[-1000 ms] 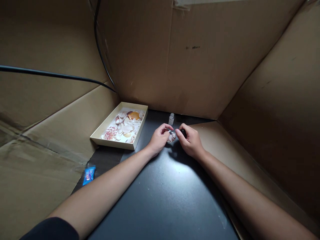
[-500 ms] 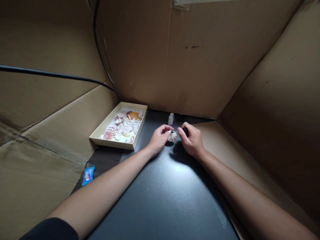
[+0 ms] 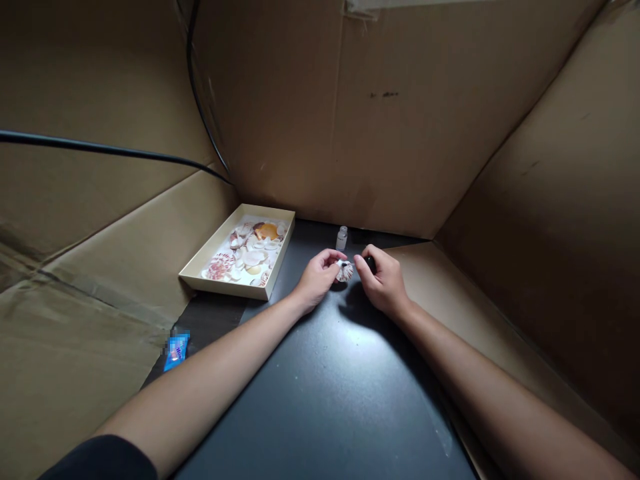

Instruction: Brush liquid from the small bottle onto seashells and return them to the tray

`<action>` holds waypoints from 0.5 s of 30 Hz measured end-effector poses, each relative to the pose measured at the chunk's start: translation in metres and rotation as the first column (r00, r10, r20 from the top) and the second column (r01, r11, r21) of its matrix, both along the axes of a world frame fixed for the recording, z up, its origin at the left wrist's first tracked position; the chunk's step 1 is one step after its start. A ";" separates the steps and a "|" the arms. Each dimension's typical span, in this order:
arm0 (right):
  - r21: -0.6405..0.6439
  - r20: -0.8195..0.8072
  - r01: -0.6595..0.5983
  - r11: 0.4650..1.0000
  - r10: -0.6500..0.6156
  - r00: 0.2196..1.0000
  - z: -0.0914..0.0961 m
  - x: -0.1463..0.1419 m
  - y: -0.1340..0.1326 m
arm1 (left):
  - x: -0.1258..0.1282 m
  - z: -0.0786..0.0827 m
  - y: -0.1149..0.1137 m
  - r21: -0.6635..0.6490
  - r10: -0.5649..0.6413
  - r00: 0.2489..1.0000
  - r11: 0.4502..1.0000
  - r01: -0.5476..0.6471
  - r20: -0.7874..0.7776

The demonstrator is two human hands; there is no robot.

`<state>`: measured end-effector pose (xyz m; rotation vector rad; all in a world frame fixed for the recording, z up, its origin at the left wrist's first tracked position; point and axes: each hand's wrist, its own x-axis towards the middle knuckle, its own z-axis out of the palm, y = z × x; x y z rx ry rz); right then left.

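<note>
My left hand (image 3: 317, 277) pinches a small red-and-white scallop shell (image 3: 344, 271) just above the black table (image 3: 325, 393). My right hand (image 3: 384, 280) is closed round a small black-handled brush or cap (image 3: 369, 263), its tip touching the shell. Just behind both hands stands a small clear bottle (image 3: 342, 238), upright and open at the top. A shallow cream tray (image 3: 199, 269) holding several shells lies to the left of my left hand.
Cardboard walls (image 3: 380, 113) close in the table at the back, left and right. A black cable (image 3: 105, 149) runs across the left wall. A blue wrapper (image 3: 177, 349) lies at the table's left edge.
My hands have shifted only slightly. The shell has turned a little in my left fingers, and my right hand's tip has moved across it.
</note>
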<state>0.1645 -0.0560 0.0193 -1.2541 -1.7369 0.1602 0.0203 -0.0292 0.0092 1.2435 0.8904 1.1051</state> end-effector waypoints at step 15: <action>-0.005 -0.001 0.007 1.000 -0.007 1.000 0.000 0.001 0.001 | 0.000 -0.001 0.000 -0.006 -0.017 1.000 1.000 0.017 0.010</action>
